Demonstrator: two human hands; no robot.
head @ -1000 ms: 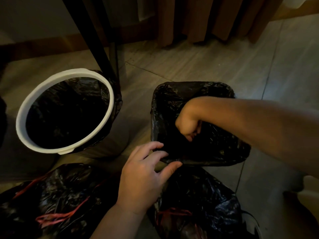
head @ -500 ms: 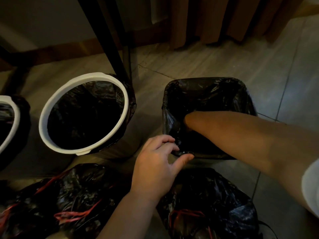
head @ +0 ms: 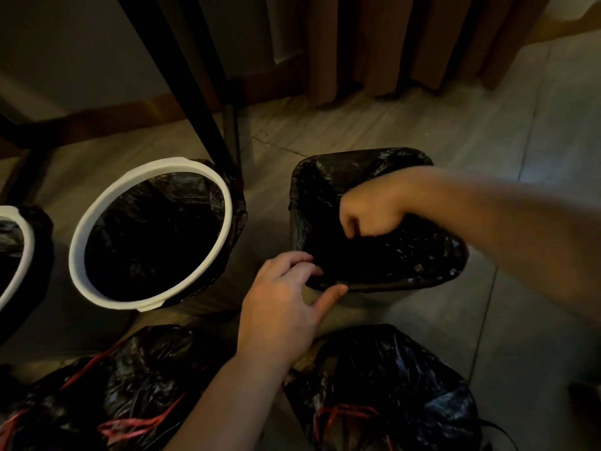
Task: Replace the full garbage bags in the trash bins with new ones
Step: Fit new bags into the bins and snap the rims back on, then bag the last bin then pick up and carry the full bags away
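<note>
While left hand fingers pinch the liner on the square bin | right hand fisted inside, grasp unclear.

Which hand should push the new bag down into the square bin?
Right. The right hand is curled in a fist inside the new bag in the square bin; the left hand grips the bag's near edge, likely steadying it.

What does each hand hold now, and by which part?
The left hand pinches the bag at its edge, on the near rim of the square bin. The right hand is curled inside the bag; whether it grips the plastic cannot be told.
</note>
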